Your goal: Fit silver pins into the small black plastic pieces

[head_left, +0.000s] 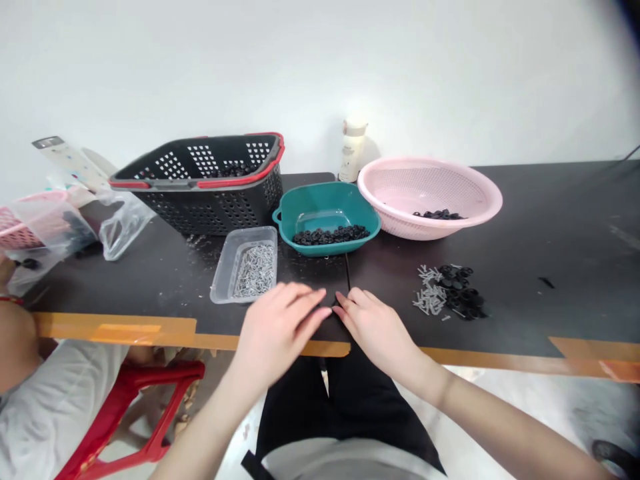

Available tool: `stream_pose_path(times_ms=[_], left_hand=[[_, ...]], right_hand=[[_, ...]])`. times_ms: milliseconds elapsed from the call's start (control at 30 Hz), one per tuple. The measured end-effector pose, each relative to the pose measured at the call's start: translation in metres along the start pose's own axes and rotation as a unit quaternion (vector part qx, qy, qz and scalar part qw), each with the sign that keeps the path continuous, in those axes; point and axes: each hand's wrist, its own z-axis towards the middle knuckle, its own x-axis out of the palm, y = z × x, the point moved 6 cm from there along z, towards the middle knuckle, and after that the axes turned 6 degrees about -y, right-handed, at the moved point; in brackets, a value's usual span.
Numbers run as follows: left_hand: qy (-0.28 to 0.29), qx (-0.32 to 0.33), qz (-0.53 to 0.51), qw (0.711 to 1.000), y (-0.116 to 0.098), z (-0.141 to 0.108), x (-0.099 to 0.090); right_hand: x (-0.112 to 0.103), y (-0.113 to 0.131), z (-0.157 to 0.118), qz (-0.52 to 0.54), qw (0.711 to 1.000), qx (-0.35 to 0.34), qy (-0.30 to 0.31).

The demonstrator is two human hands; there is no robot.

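My left hand (pixel 280 321) is over the table's front edge, thumb and index finger drawn together in a pinch. Whatever lies between those fingertips is too small to make out. Close beside it, my right hand (pixel 374 327) has its fingertips closed around a small black part (pixel 335 302), mostly hidden by the fingers. A clear plastic box (pixel 220 283) of small silver metal pins (pixel 256 270) stands just beyond my left hand. Behind both hands, a teal basin (pixel 327 193) holds small black plastic parts (pixel 330 235). Right of my right hand lie loose pins (pixel 430 298) and black plastic pieces (pixel 465 300).
A black basket (pixel 210 210) with red handles stands at the back left. A pink colander (pixel 425 230) with black parts and a cream bottle (pixel 353 150) are behind. At far left are plastic bags (pixel 125 223), a co-worker's arm (pixel 17 340) and a red stool (pixel 145 427).
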Motion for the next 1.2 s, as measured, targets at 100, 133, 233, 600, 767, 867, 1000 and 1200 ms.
stream_pose_path(times_ms=[100,133,233,600,767,867,1000,1200], left_hand=[[0.031,0.004,0.047,0.998,0.023,0.052,-0.003],[0.068,-0.007,0.063,0.996,0.032,0.069,0.004],[0.22,-0.049,0.146,0.963,0.065,0.113,0.04],[0.419,-0.062,0.161,0.891,0.103,0.159,0.14],[0.415,-0.061,0.162,0.893,0.101,0.158,0.142],[0.373,-0.056,0.163,0.912,0.093,0.161,0.132],[0.297,-0.024,0.15,0.943,0.066,0.162,0.098],[0.153,0.01,0.042,0.987,0.014,0.128,0.025]], right_hand=[[-0.002,0.011,0.008,0.0,1.0,-0.002,0.007],[-0.003,0.013,0.01,0.009,1.0,0.001,0.01],[-0.004,0.012,0.013,0.056,0.998,0.022,0.031],[-0.055,-0.101,-0.036,0.22,0.955,0.169,-0.106],[-0.077,-0.219,-0.055,0.091,0.936,0.313,-0.134],[-0.073,-0.256,-0.047,0.077,0.934,0.346,-0.055],[-0.061,-0.263,-0.024,0.109,0.937,0.331,0.031],[-0.052,-0.263,-0.008,0.128,0.933,0.321,0.106]])
